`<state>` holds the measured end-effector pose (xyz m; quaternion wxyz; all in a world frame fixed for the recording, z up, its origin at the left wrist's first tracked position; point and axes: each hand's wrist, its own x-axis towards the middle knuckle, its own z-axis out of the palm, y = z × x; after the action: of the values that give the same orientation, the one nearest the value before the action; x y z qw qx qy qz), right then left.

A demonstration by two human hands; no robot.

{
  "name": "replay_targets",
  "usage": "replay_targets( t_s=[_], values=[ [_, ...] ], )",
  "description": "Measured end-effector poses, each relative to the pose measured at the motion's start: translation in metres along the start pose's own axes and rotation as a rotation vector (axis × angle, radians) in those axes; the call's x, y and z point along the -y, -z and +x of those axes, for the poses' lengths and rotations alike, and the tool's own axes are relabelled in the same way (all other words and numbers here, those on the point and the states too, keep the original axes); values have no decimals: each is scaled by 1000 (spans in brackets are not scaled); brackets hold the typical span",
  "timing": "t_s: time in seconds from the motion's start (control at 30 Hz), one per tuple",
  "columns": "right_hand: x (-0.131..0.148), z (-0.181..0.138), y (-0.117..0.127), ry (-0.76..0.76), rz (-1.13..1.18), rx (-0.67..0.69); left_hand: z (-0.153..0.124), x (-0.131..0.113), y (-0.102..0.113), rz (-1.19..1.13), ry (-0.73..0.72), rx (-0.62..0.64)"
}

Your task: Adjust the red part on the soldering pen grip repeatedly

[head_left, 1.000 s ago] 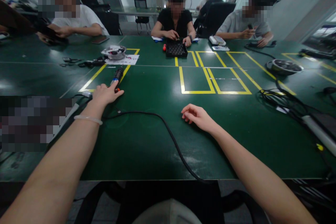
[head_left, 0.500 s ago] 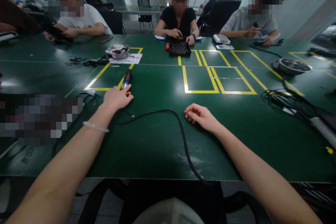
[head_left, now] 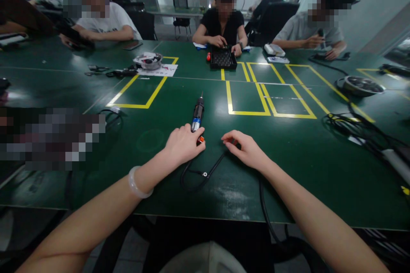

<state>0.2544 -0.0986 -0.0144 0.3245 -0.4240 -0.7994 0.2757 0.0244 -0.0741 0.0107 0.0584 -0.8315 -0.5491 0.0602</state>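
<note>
My left hand (head_left: 184, 143) is closed around the rear part of an electric screwdriver (head_left: 197, 115), a black tool with a blue and silver band. Its thin bit points away from me, and an orange part shows beside my thumb. From the tool a black cable (head_left: 215, 168) loops toward me with a small metal ring lug on a short lead. The cable then passes under my right hand (head_left: 245, 147) and comes out near the wrist. That hand rests just right of the tool, fingers loosely curled, a gap between thumb and fingers, with no grip on the cable visible.
Yellow tape outlines (head_left: 250, 113) mark the green table (head_left: 153, 192). A bowl of parts (head_left: 150, 62) stands at the back left, a round dish (head_left: 361, 85) and coiled cables (head_left: 342, 126) at the right. Across the table a person works over a black tray (head_left: 223, 59); others sit alongside.
My left hand has moved right and toward me with the screwdriver, now in front of me. The cable has shifted right, under my right hand, which has barely moved.
</note>
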Motion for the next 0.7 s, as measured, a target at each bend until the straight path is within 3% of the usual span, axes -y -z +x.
replay_targets(
  t_s=[0.13,0.27,0.7],
  values=[
    [3,-1,-3,68,61,120,-4,-27,3,-48,-115,-45],
    [0,-1,-2,106,59,156,-5,-36,0,-97,-197,-75],
    [-6,0,-6,-17,363,251,0,-16,-6,-163,-281,-12]
  ],
)
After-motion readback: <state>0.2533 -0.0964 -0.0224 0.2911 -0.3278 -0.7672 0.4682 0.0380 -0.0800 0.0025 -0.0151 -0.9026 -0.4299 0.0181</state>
